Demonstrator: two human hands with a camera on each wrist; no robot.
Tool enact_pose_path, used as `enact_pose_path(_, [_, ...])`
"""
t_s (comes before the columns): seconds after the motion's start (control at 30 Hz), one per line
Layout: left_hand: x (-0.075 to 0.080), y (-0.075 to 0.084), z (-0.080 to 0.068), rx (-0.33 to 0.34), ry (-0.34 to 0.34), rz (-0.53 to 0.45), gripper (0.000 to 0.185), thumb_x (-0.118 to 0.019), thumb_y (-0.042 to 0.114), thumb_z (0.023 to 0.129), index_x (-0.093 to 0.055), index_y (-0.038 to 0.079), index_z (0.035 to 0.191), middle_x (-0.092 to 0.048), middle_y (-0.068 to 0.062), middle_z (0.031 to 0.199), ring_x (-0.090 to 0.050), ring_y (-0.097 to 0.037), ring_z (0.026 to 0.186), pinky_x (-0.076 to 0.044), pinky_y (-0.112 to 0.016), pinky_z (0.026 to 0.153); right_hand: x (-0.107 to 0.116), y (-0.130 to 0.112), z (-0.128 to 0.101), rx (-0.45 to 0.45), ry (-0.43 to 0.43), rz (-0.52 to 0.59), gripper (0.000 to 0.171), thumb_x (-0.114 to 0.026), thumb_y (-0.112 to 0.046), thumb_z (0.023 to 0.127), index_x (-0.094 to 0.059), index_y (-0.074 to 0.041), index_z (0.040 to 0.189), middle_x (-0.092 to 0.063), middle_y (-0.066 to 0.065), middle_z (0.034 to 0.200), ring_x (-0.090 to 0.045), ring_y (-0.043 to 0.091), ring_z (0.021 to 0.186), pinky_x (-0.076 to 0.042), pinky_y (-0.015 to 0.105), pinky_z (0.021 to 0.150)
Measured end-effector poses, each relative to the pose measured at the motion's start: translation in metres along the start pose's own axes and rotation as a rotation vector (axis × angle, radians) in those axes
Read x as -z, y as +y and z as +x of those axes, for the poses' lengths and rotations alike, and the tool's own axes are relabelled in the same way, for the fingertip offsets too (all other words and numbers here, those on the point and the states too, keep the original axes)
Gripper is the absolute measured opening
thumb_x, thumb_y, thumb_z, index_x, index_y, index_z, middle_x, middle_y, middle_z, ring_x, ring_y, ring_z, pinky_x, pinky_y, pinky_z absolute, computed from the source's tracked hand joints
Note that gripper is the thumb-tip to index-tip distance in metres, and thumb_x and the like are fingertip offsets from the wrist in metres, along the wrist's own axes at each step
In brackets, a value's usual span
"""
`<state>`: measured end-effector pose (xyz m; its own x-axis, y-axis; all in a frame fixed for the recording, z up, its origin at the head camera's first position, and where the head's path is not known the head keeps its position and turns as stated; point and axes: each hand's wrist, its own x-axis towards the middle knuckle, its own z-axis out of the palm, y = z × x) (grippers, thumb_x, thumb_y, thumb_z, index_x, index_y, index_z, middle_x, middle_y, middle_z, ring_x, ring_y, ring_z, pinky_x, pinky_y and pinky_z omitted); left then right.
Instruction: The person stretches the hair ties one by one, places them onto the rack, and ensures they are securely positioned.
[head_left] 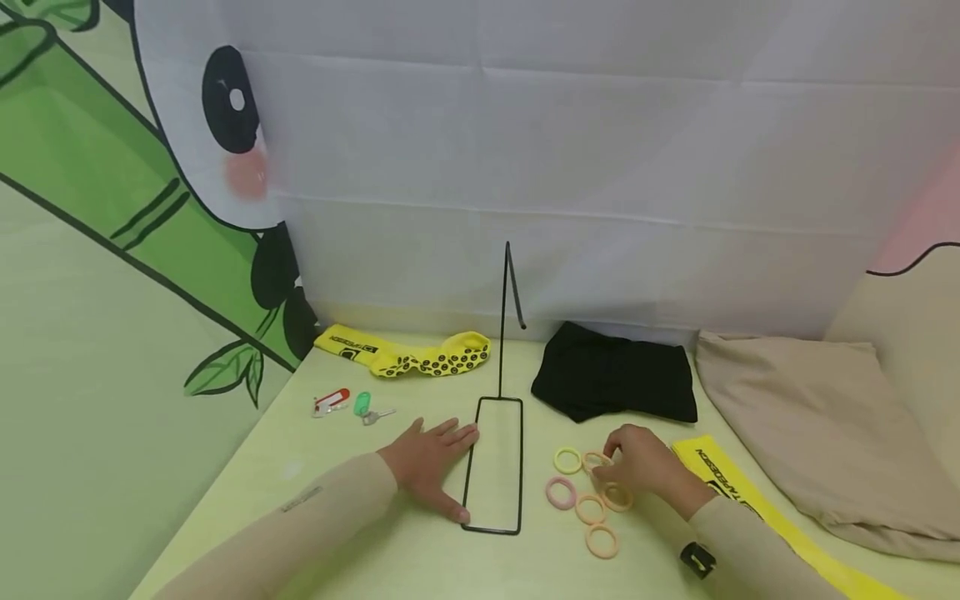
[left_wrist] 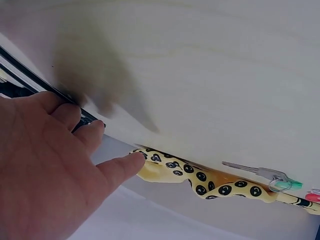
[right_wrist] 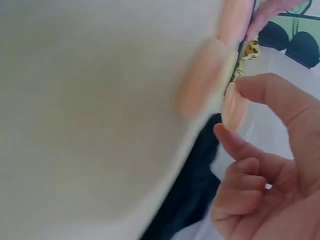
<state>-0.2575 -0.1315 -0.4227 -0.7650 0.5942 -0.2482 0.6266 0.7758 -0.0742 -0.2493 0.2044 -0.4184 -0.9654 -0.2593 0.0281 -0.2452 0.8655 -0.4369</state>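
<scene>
My left hand point(head_left: 431, 467) lies flat on the pale table point(head_left: 300, 492), its fingers straight and touching the left side of a black wire stand point(head_left: 503, 333) with a rectangular base. In the left wrist view the left hand point(left_wrist: 45, 170) rests beside the wire stand point(left_wrist: 45, 85). My right hand point(head_left: 637, 467) is curled over a group of hair ties and pinches a peach hair tie point(head_left: 595, 460). A yellow hair tie point(head_left: 567, 460), a pink one point(head_left: 560, 492) and other peach hair ties point(head_left: 602, 541) lie around it. The right wrist view shows my fingertips point(right_wrist: 265, 92) at a blurred peach hair tie point(right_wrist: 234, 112).
A yellow dotted sock point(head_left: 420, 357) lies at the back left, also in the left wrist view point(left_wrist: 200, 180). Keys with red and green tags point(head_left: 341, 404) are near it. Folded black cloth point(head_left: 615, 371), beige cloth point(head_left: 810, 417) and a second yellow sock point(head_left: 750, 500) are at the right.
</scene>
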Motion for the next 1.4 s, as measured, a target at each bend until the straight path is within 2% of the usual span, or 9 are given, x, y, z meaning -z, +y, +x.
enact_pose_path(0.27, [0.004, 0.0, 0.001, 0.011, -0.014, -0.008, 0.12, -0.042, 0.091, 0.058, -0.014, 0.019, 0.15, -0.014, 0.004, 0.156, -0.017, -0.025, 0.143, -0.022, -0.063, 0.105, 0.047, -0.042, -0.007, 0.131, 0.219, 0.065, 0.023, -0.075, -0.034, 0.074, -0.067, -0.017, 0.088, -0.037, -0.005, 0.058, -0.03, 0.006, 0.049, -0.026, 0.022, 0.047])
enact_pose_path(0.43, [0.0, 0.0, 0.001, 0.004, -0.023, -0.014, 0.12, -0.041, 0.092, 0.058, -0.014, 0.02, 0.15, -0.013, 0.004, 0.156, -0.019, -0.025, 0.142, -0.023, -0.063, 0.104, 0.071, -0.086, -0.021, 0.479, 0.622, 0.076, 0.025, -0.072, -0.033, 0.074, -0.065, -0.014, 0.089, -0.024, -0.011, 0.048, -0.015, -0.002, 0.043, -0.014, 0.015, 0.041])
enact_pose_path(0.6, [-0.006, 0.0, 0.001, 0.013, -0.027, 0.001, 0.121, -0.038, 0.093, 0.056, -0.012, 0.022, 0.15, -0.011, 0.007, 0.156, -0.019, -0.024, 0.142, -0.023, -0.064, 0.104, 0.091, -0.132, -0.027, 0.84, 1.005, 0.028, 0.031, -0.06, -0.038, 0.081, -0.067, -0.009, 0.087, -0.026, -0.012, 0.047, -0.017, -0.003, 0.042, -0.013, 0.013, 0.04])
enact_pose_path(0.7, [-0.007, 0.0, 0.003, 0.017, -0.029, -0.002, 0.12, -0.038, 0.094, 0.056, -0.011, 0.023, 0.15, -0.01, 0.008, 0.156, -0.019, -0.024, 0.143, -0.022, -0.063, 0.104, 0.1, -0.151, -0.021, 0.928, 1.121, -0.036, 0.03, -0.06, -0.035, 0.081, -0.067, -0.007, 0.086, -0.03, -0.011, 0.045, -0.022, -0.001, 0.039, -0.016, 0.015, 0.038])
enact_pose_path(0.77, [-0.006, 0.001, 0.003, 0.018, -0.031, -0.002, 0.12, -0.039, 0.093, 0.057, -0.011, 0.023, 0.15, -0.01, 0.007, 0.156, -0.019, -0.024, 0.143, -0.023, -0.063, 0.105, 0.104, -0.158, -0.011, 0.914, 1.154, -0.111, 0.031, -0.06, -0.035, 0.081, -0.067, -0.006, 0.089, -0.035, -0.008, 0.044, -0.024, 0.001, 0.036, -0.017, 0.018, 0.035])
enact_pose_path(0.9, [-0.003, 0.002, 0.003, 0.026, -0.042, 0.007, 0.119, -0.042, 0.091, 0.059, -0.011, 0.022, 0.15, -0.009, 0.007, 0.157, -0.02, -0.024, 0.142, -0.025, -0.061, 0.105, 0.107, -0.158, 0.015, 0.77, 1.095, -0.237, 0.039, -0.064, -0.037, 0.08, -0.064, -0.005, 0.103, -0.037, -0.003, 0.04, -0.02, 0.006, 0.032, -0.016, 0.022, 0.034])
enact_pose_path(1.0, [-0.001, 0.003, 0.004, 0.024, -0.054, 0.001, 0.118, -0.044, 0.09, 0.059, -0.012, 0.022, 0.15, -0.009, 0.006, 0.157, -0.02, -0.025, 0.142, -0.026, -0.06, 0.105, 0.104, -0.149, 0.025, 0.662, 0.993, -0.229, 0.05, -0.071, -0.036, 0.076, -0.06, -0.005, 0.114, -0.033, -0.003, 0.04, -0.015, 0.007, 0.033, -0.015, 0.023, 0.035])
enact_pose_path(1.2, [-0.002, 0.003, 0.005, 0.033, -0.06, 0.005, 0.12, -0.044, 0.09, 0.058, -0.01, 0.022, 0.15, -0.008, 0.007, 0.157, -0.019, -0.024, 0.142, -0.026, -0.058, 0.106, 0.094, -0.124, 0.029, 0.506, 0.756, -0.018, 0.055, -0.076, -0.033, 0.074, -0.058, -0.008, 0.12, -0.028, -0.005, 0.044, -0.013, 0.006, 0.037, -0.014, 0.022, 0.038])
enact_pose_path(1.4, [-0.004, 0.002, 0.007, 0.033, -0.06, 0.0, 0.12, -0.044, 0.09, 0.058, -0.011, 0.021, 0.15, -0.009, 0.006, 0.157, -0.019, -0.024, 0.143, -0.026, -0.058, 0.106, 0.074, -0.083, 0.033, 0.254, 0.316, 0.333, 0.052, -0.075, -0.035, 0.076, -0.058, -0.017, 0.122, -0.023, -0.006, 0.047, -0.018, 0.007, 0.041, -0.023, 0.025, 0.042])
